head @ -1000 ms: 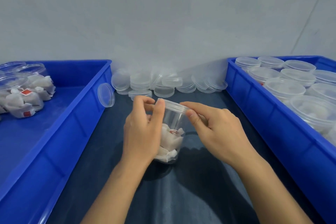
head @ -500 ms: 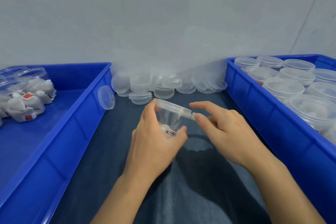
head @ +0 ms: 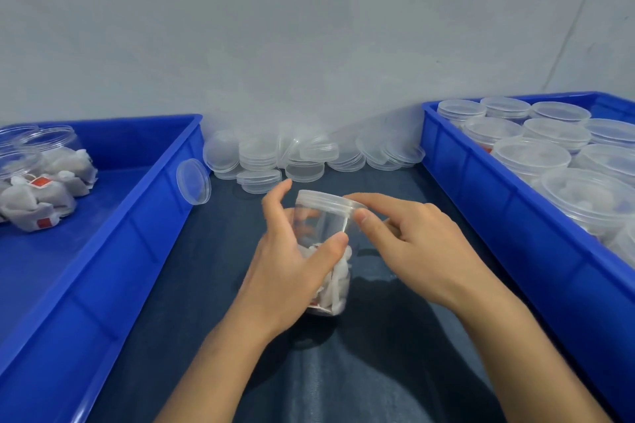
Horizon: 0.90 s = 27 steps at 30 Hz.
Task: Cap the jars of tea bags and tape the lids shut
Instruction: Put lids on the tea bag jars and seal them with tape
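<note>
A clear plastic jar (head: 323, 227) with white tea bags (head: 338, 282) in its lower half stands on the dark cloth at the centre. A clear lid (head: 330, 199) sits on top of it. My left hand (head: 292, 268) wraps round the jar's left side, thumb across the front wall. My right hand (head: 409, 240) pinches the lid's right rim between thumb and forefinger. No tape is visible.
Loose clear lids (head: 302, 158) lie piled against the wall behind the jar; one lid (head: 193, 181) leans on the left blue bin (head: 137, 216), which holds open jars of tea bags (head: 44, 189). The right blue bin (head: 498, 209) holds several lidded jars (head: 529, 154).
The jar was tilted and lifted half a second ago; now it stands upright on the cloth. My left hand has shifted its hold on the body and my right fingers have closed on the lid's rim.
</note>
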Tool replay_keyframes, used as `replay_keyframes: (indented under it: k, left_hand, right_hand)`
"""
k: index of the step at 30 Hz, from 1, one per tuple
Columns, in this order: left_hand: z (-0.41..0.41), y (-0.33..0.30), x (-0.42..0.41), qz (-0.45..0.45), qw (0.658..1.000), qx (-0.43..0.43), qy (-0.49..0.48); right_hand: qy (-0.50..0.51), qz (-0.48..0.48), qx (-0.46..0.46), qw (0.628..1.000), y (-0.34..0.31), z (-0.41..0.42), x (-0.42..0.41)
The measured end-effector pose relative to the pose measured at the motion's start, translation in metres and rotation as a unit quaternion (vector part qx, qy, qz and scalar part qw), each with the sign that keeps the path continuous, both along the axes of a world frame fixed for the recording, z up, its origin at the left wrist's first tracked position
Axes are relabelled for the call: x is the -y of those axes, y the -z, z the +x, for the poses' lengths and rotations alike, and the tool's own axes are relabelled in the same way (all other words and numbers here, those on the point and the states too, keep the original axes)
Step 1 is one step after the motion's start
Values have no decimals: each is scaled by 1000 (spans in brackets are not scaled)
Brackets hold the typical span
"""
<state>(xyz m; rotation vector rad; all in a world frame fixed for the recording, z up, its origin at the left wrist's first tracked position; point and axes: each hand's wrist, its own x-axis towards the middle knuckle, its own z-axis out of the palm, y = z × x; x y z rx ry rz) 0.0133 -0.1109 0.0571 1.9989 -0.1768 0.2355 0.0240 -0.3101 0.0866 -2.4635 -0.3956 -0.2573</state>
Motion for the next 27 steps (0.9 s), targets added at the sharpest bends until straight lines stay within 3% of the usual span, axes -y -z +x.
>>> replay_keyframes:
  k: [4,7,10,14,20,27]
  left_hand:
    - [-9,-2,11,153,965,158,-145]
    - [-16,1,30,181,962,130,-158]
    - [-12,6,35,235,953,98,-167]
    - [1,4,18,170,967,53,-179]
    - [0,5,9,3,993,43,-109]
    - [5,6,8,-99,992,-5,-83]
  right_hand:
    - [32,-9,17,999,-3,-4,-7]
    - [46,-17,36,998,-1,-6,-14]
    - [13,21,-1,1000,0,-5,-12]
    - [-26,87,5,996,1,-3,0]
    - [11,21,20,1000,3,3,4]
    - [59,-63,54,995,0,-1,-6]
